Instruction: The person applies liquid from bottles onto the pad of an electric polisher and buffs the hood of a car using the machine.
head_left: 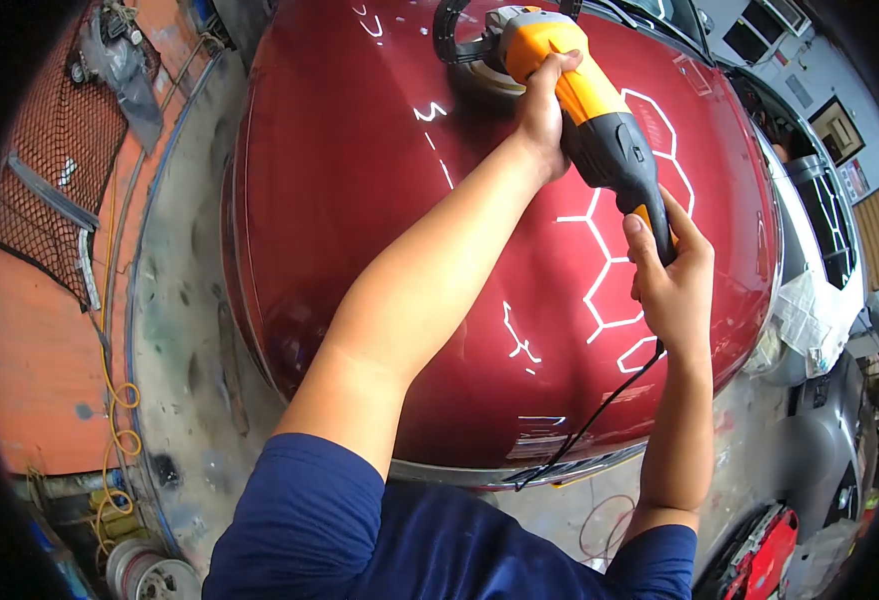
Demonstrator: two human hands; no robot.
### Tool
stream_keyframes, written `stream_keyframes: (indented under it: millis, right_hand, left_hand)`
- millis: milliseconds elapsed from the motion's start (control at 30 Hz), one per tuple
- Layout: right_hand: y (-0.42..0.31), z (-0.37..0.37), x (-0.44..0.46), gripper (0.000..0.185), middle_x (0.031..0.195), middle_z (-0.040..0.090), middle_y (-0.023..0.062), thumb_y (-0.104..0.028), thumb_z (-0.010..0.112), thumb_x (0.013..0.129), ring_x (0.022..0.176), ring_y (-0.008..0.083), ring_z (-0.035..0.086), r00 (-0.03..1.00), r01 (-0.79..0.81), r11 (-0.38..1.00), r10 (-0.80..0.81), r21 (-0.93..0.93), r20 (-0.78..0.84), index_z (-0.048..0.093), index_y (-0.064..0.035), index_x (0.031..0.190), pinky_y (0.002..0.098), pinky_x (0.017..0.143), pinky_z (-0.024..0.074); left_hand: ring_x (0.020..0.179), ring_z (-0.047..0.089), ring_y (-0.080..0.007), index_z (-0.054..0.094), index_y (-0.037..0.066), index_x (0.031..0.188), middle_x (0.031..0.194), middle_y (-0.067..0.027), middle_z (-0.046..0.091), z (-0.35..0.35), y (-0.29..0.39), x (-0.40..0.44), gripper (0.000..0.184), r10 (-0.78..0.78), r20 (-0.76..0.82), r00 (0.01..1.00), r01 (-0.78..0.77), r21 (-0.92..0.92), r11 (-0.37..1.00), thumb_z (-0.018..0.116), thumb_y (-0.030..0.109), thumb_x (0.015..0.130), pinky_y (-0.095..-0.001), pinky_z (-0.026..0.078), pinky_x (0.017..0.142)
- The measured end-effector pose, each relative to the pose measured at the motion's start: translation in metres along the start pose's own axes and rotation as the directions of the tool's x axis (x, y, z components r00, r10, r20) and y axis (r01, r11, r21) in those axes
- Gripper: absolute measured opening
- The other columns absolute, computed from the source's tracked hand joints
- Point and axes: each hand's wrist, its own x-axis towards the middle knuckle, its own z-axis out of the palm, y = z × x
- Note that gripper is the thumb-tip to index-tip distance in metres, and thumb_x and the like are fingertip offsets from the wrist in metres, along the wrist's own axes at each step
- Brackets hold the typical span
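A yellow and black power polisher (599,125) lies slantwise over a glossy red car hood (359,150). My left hand (544,115) is wrapped round the yellow front part of its body. Around the black rear handle, my right hand (674,265) is closed, close to where the cord leaves it. The polisher's round pad (494,78) is at the hood's surface, partly hidden by the tool head and a black loop handle (447,35). From the rear handle a black cord (599,410) runs down over the hood's front edge.
A yellow hose (109,400) hangs by an orange surface (39,350) at left, with black netting (59,150) above. Wheel rims (154,575) stand at bottom left. At right are a white vehicle (794,210) with plastic sheeting (809,320) and a red car part (764,555).
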Motion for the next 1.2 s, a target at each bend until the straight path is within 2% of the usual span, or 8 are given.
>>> stream_keyframes:
  millis: [533,667,800,867,900,1000,1067,1200]
  right_hand:
    - [0.035,-0.038,0.014,0.051,0.069,0.060,0.0001,-0.027,0.075,0.103,0.054,0.0076,0.057,0.990,-0.111,0.993,0.108,-0.027,-0.091,0.065,0.0028,0.142,0.0282,0.051,0.0463]
    - [0.057,-0.047,0.021,0.051,0.071,0.061,0.0010,-0.029,0.074,0.103,0.052,0.0078,0.056,0.984,-0.123,0.992,0.120,-0.019,-0.132,0.065,0.0030,0.142,0.0292,0.050,0.0460]
    - [0.082,-0.062,0.030,0.048,0.080,0.068,0.0054,-0.028,0.075,0.103,0.065,0.0099,0.062,0.981,-0.081,0.997,0.079,-0.005,-0.177,0.068,0.0042,0.137,0.0304,0.059,0.0508]
    - [0.097,-0.067,0.032,0.046,0.086,0.071,0.0075,-0.027,0.076,0.102,0.074,0.0108,0.065,0.974,-0.011,1.000,0.011,0.002,-0.226,0.069,0.0057,0.134,0.0303,0.065,0.0528]
    - [0.090,-0.074,0.031,0.041,0.094,0.074,0.0095,-0.025,0.075,0.103,0.086,0.0121,0.066,0.978,-0.047,0.996,0.029,-0.080,-0.204,0.070,0.0067,0.129,0.0308,0.075,0.0539]
    - [0.098,-0.079,0.029,0.038,0.086,0.071,0.0067,-0.025,0.074,0.105,0.074,0.0105,0.063,0.970,-0.039,0.999,0.035,-0.010,-0.241,0.070,0.0059,0.127,0.0295,0.064,0.0513]
    - [0.100,-0.076,0.027,0.037,0.070,0.060,-0.0013,-0.026,0.073,0.106,0.053,0.0046,0.050,0.965,-0.069,0.982,0.110,0.173,-0.238,0.069,0.0052,0.126,0.0257,0.045,0.0372]
    - [0.086,-0.073,0.016,0.035,0.068,0.059,-0.0015,-0.024,0.070,0.107,0.048,0.0047,0.051,0.959,-0.140,0.971,0.182,0.194,-0.218,0.068,0.0052,0.126,0.0257,0.042,0.0377]
  left_hand:
    - [0.101,0.073,-0.0249,0.053,0.010,0.138,0.116,-0.0097,0.069,0.038,-0.078,0.040,0.076,-0.143,-0.018,0.990,0.139,-0.126,0.982,0.077,0.061,0.088,-0.0457,0.060,0.095]
    - [0.101,0.073,-0.0201,0.060,0.006,0.130,0.111,-0.0073,0.071,0.065,-0.114,0.008,0.073,-0.242,-0.151,0.958,0.245,-0.002,0.970,0.078,0.064,0.090,-0.0405,0.061,0.089]
    - [0.107,0.071,-0.0182,0.060,0.007,0.132,0.115,-0.0092,0.071,0.088,-0.148,-0.055,0.075,-0.328,-0.033,0.944,0.328,0.189,0.926,0.076,0.068,0.091,-0.0398,0.057,0.094]
    - [0.129,0.062,-0.0252,0.044,-0.001,0.151,0.136,-0.0197,0.062,0.109,-0.140,-0.101,0.093,-0.366,-0.130,0.921,0.388,0.325,0.862,0.078,0.062,0.093,-0.0429,0.048,0.110]
    - [0.140,0.054,-0.0305,0.024,-0.006,0.161,0.148,-0.0265,0.052,0.108,-0.141,-0.112,0.107,-0.397,0.012,0.918,0.376,0.297,0.878,0.078,0.059,0.094,-0.0449,0.038,0.121]
    - [0.137,0.056,-0.0285,0.024,-0.009,0.159,0.147,-0.0270,0.053,0.106,-0.143,-0.120,0.105,-0.434,0.022,0.901,0.409,0.291,0.865,0.078,0.055,0.095,-0.0440,0.040,0.119]
    - [0.134,0.057,-0.0279,0.018,-0.011,0.162,0.146,-0.0261,0.053,0.099,-0.142,-0.115,0.114,-0.446,0.048,0.894,0.420,0.261,0.869,0.080,0.055,0.094,-0.0430,0.043,0.115]
    - [0.133,0.057,-0.0274,0.009,-0.011,0.166,0.149,-0.0242,0.050,0.089,-0.117,-0.119,0.122,-0.494,0.008,0.869,0.475,0.262,0.840,0.081,0.056,0.093,-0.0426,0.045,0.111]
